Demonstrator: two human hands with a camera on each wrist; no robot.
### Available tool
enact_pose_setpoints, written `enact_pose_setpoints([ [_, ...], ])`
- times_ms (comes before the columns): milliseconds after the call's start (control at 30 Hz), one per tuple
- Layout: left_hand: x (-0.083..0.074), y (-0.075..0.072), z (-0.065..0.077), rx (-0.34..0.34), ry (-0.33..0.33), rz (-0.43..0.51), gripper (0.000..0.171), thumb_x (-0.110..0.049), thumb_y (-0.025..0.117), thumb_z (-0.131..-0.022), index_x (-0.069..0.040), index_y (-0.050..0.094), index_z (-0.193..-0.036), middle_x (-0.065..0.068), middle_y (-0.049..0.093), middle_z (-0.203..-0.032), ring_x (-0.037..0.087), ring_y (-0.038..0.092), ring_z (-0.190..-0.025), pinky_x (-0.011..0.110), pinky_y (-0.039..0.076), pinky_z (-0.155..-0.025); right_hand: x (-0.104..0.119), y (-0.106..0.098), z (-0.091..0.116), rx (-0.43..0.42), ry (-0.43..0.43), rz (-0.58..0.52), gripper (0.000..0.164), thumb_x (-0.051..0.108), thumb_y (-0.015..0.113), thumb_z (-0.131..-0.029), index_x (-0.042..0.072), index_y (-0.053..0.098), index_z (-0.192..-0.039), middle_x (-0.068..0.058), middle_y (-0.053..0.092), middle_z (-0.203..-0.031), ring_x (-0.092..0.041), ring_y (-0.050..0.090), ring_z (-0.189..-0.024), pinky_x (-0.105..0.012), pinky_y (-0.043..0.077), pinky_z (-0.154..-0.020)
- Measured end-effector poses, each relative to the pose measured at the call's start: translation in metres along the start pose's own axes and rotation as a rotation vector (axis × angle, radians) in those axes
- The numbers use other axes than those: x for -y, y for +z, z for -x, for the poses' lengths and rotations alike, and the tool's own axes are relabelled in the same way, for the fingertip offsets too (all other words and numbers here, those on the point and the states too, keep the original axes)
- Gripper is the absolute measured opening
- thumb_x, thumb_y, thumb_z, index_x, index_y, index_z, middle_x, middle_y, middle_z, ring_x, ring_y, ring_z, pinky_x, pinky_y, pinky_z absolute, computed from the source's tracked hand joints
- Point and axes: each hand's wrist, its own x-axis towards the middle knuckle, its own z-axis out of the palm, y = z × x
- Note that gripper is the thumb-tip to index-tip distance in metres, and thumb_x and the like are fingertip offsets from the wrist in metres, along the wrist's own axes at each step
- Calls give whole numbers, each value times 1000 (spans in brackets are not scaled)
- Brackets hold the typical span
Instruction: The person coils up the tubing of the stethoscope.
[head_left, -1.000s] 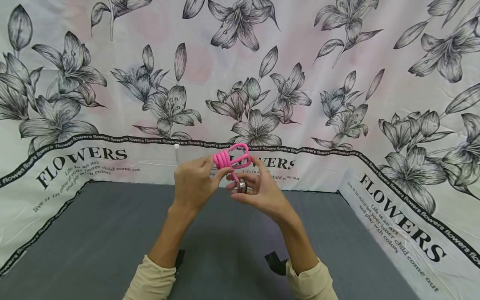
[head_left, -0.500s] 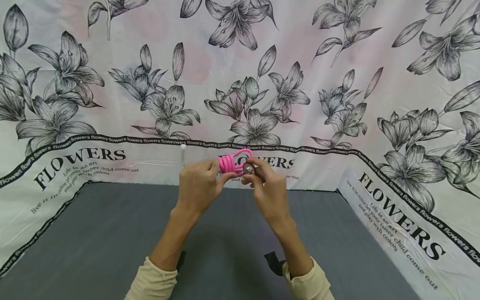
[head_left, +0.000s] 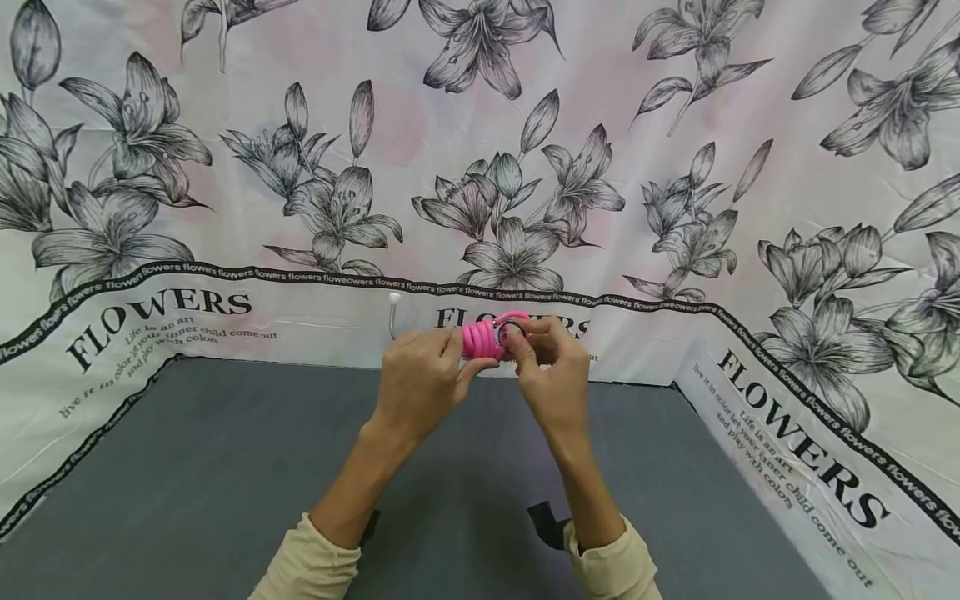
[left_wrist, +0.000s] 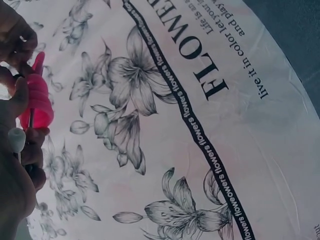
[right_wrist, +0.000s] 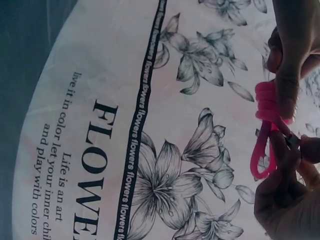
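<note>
My left hand (head_left: pixel 416 375) grips a pink cord (head_left: pixel 478 340) wound into a tight coil, its thumb along the underside. A thin stem with a white tip (head_left: pixel 394 300) sticks up behind that hand. In the left wrist view a dark rod (left_wrist: pixel 31 118) shows inside the coil. My right hand (head_left: pixel 555 375) pinches a small round silver piece (right_wrist: pixel 292 141) with a dark rim, close against the coil's right end. A loop of the pink cord (right_wrist: pixel 257 162) extends past the coil beside the right fingers. The fingers partly hide the silver piece.
A grey table surface (head_left: pixel 247 467) lies below both hands. White cloth printed with lilies (head_left: pixel 337 208) hangs behind and along the sides. Pieces of black tape (head_left: pixel 550 525) are on the table near the forearms.
Both hands have shifted slightly right with the coil. The right hand has brought the silver piece up from below the loop to the coil's end, and its fingers have closed in.
</note>
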Motion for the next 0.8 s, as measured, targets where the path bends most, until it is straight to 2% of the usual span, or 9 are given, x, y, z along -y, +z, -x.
enact_pose_setpoints([
  [133, 0, -2, -1, -32, 17, -1, 48, -51, 87, -81, -6, 71, -83, 2, 65, -65, 14, 61, -57, 26, 48, -55, 3, -2, -2, -20, 106, -29, 17, 8, 76, -95, -4, 73, -106, -17, 65, -104, -13, 58, -81, -18, 48, -69],
  [200, 0, -3, -2, -46, 28, 0, 48, -51, 88, -80, -6, 71, -84, 2, 66, -66, 14, 65, -59, 26, 50, -57, 3, -5, -4, 28, 196, -111, 18, 4, 72, -96, -7, 68, -110, -17, 57, -116, -16, 61, -94, -15, 50, -76],
  [267, 0, -4, -2, -52, 40, 3, 49, -50, 88, -80, -5, 72, -86, 3, 68, -67, 15, 67, -61, 26, 52, -59, 2, -9, -6, 92, 299, -239, 21, 0, 66, -99, -8, 57, -116, -18, 55, -127, -16, 65, -110, -15, 55, -85],
  [333, 0, -5, -2, -50, 50, 2, 48, -50, 88, -80, -5, 73, -88, 3, 70, -69, 15, 70, -64, 27, 53, -61, 1, -13, -8, 148, 383, -352, 25, -3, 61, -101, -4, 47, -122, -27, 58, -136, -15, 70, -112, -19, 59, -88],
  [400, 0, -5, -2, -42, 61, 2, 49, -50, 88, -80, -4, 75, -90, 3, 71, -70, 15, 70, -65, 27, 54, -63, -1, -15, -9, 185, 412, -403, 30, -5, 58, -101, -3, 44, -127, -34, 58, -137, -13, 73, -107, -23, 61, -88],
  [500, 1, -6, -2, -37, 79, 1, 51, -52, 87, -80, -3, 77, -92, 3, 73, -72, 16, 71, -65, 27, 55, -63, -4, -16, -10, 188, 375, -350, 31, -6, 60, -100, -8, 54, -131, -34, 63, -132, -6, 73, -100, -23, 62, -85],
  [600, 0, -6, -2, -41, 106, 13, 52, -53, 86, -80, -3, 78, -94, 3, 74, -73, 16, 70, -65, 26, 56, -64, -6, -12, -8, 145, 303, -248, 26, -7, 64, -98, -9, 63, -124, -30, 69, -120, -5, 72, -91, -21, 62, -78],
  [667, 0, -5, -3, -48, 112, 33, 52, -52, 86, -81, -3, 77, -94, 3, 73, -73, 15, 70, -64, 26, 56, -64, -7, -7, -7, 96, 240, -216, 21, -6, 66, -97, -10, 63, -118, -30, 70, -112, -5, 71, -83, -20, 61, -73],
  [800, 1, -5, -3, -74, 91, 75, 52, -52, 89, -77, -3, 76, -91, 3, 71, -71, 16, 67, -61, 27, 55, -60, -11, 4, -5, 39, 101, -206, 23, -1, 68, -98, -10, 57, -116, -29, 69, -97, -7, 61, -65, -19, 55, -60],
])
